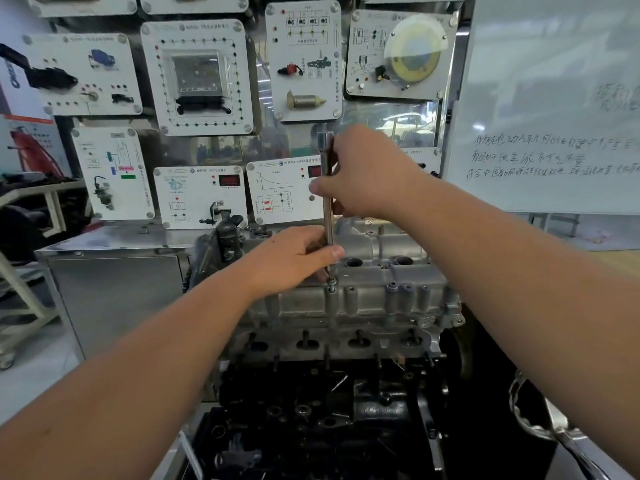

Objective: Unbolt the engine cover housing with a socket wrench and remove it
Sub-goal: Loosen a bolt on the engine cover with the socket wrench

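Upright, the socket wrench (327, 188) stands on the engine cover housing (374, 296), gripped by both the left hand (294, 258) and right hand (360, 174).

The right hand (360, 174) grips the upright socket wrench (327, 188) high on its shaft; the left hand (294, 258) pinches it low. Its tip sits on a bolt (331, 281) in the engine cover housing (374, 299).

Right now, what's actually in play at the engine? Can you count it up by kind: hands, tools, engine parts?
Hands: 2, left hand low on the tool, right hand higher up
Tools: 1, the long wrench standing upright on a bolt
Bolts under the tool: 1
Engine covers: 1, the grey engine cover
Total: 5
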`<state>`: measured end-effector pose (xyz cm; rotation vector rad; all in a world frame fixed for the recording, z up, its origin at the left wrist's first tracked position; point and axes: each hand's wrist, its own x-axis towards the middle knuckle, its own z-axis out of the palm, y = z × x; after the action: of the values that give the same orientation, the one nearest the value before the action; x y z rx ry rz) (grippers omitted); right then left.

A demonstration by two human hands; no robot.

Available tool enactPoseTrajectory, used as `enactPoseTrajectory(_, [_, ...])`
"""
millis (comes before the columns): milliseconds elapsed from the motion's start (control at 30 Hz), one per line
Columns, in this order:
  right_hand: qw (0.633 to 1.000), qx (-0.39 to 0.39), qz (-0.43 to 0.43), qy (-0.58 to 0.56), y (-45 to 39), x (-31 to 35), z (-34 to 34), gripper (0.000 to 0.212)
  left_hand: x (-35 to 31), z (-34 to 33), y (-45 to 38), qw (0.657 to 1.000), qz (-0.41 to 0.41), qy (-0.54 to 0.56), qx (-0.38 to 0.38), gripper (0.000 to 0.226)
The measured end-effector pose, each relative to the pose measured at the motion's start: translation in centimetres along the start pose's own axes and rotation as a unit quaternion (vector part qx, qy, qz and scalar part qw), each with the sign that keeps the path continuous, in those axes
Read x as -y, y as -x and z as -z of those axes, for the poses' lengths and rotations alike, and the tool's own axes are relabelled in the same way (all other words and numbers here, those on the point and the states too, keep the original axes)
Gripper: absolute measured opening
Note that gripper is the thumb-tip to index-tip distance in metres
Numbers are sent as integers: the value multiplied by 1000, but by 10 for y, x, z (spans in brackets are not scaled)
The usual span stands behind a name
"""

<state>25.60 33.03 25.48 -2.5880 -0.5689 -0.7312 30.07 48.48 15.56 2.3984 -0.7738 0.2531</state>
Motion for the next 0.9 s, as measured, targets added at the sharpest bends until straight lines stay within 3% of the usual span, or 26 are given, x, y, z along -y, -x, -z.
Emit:
enactPoseTrajectory(100, [999, 19, -25, -28, -3, 5, 2, 10, -1, -4, -2, 997, 26, 64, 37, 26])
enactPoseTrajectory(133, [999, 19, -32, -40, -3, 5, 2, 15, -2, -5, -2, 996, 31, 68, 45, 28])
enactPoseTrajectory(233, [996, 19, -22, -81, 1, 6, -2, 64, -1, -5, -2, 995, 35, 74, 62, 27])
enactPoseTrajectory(300, [995, 8, -2, -102, 6, 6, -7, 79, 0, -4, -1, 995, 29, 71, 68, 23])
enactPoseTrajectory(500, [994, -87, 20, -59, 4, 0, -13, 58, 2, -13, -3, 999, 30, 41, -7, 24])
enactPoseTrajectory(633, [998, -58, 16, -16, -3, 1, -5, 53, 1, -16, -3, 998, 46, -40, -8, 51])
enactPoseTrajectory(767, [991, -22, 7, -129, 5, 0, -11, 64, 4, -14, 5, 998, 58, -32, 11, 47])
enactPoseTrajectory(900, [979, -78, 1, -187, 13, -6, -25, 52, 2, -15, 3, 998, 44, -30, -14, 45])
